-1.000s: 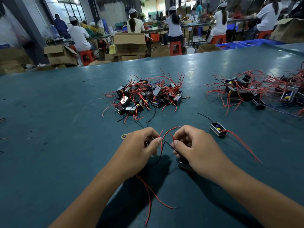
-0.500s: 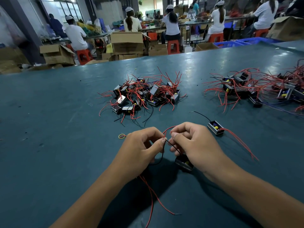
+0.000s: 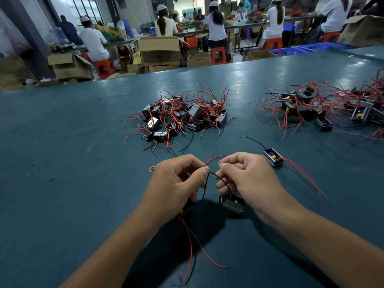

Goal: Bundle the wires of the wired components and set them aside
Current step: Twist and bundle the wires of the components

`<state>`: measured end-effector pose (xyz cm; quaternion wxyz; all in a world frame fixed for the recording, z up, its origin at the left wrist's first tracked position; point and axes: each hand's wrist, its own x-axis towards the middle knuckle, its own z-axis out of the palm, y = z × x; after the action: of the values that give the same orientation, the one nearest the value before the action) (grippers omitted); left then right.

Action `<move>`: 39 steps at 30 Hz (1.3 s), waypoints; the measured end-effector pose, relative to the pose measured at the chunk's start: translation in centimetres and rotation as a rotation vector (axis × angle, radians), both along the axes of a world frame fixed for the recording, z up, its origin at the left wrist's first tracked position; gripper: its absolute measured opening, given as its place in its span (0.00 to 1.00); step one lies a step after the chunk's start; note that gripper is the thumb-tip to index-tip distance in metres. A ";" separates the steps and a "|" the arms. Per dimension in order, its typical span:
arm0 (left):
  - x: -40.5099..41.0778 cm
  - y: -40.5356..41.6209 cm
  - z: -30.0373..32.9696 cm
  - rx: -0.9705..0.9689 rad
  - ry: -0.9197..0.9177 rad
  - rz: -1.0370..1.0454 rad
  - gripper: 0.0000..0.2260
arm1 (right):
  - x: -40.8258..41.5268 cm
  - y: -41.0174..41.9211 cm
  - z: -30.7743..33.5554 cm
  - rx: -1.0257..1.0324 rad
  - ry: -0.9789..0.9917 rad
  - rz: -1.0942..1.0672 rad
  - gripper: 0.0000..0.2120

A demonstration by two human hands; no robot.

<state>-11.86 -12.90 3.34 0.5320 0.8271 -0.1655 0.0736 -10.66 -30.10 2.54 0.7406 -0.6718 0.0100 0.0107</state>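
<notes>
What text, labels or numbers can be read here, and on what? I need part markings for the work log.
None can be read. The component under the right hand shows no legible marking; the cardboard boxes behind the table show no readable print.

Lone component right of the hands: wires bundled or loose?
Loose. The lone component lies on the table with its red wires trailing right and its black wire stretching left, nothing tying them.

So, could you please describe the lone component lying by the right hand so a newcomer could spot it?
On the teal table, look just beyond the right hand. A single component lies there alone, yellow part showing, unlike the tangled piles behind it.
</notes>
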 end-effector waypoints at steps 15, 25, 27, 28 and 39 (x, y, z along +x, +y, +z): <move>-0.1 -0.4 0.0 -0.013 0.046 0.013 0.09 | -0.6 0.2 0.1 -0.019 -0.191 0.059 0.03; -0.2 -0.6 0.0 -0.024 0.032 0.015 0.08 | -0.8 0.5 0.0 0.101 -0.150 0.018 0.03; -0.2 -0.6 0.0 -0.030 0.031 0.015 0.08 | -0.8 0.5 0.0 0.103 -0.148 0.018 0.03; -0.2 -0.6 0.0 -0.032 0.030 0.015 0.08 | -0.8 0.6 0.0 0.096 -0.151 0.021 0.04; -0.3 -0.8 -0.1 -0.034 0.018 0.013 0.08 | -1.0 0.7 0.0 0.117 -0.141 0.051 0.03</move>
<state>-12.19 -13.66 3.20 0.5469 0.8197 -0.1540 0.0725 -11.67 -29.38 2.56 0.7770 -0.6264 -0.0598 -0.0170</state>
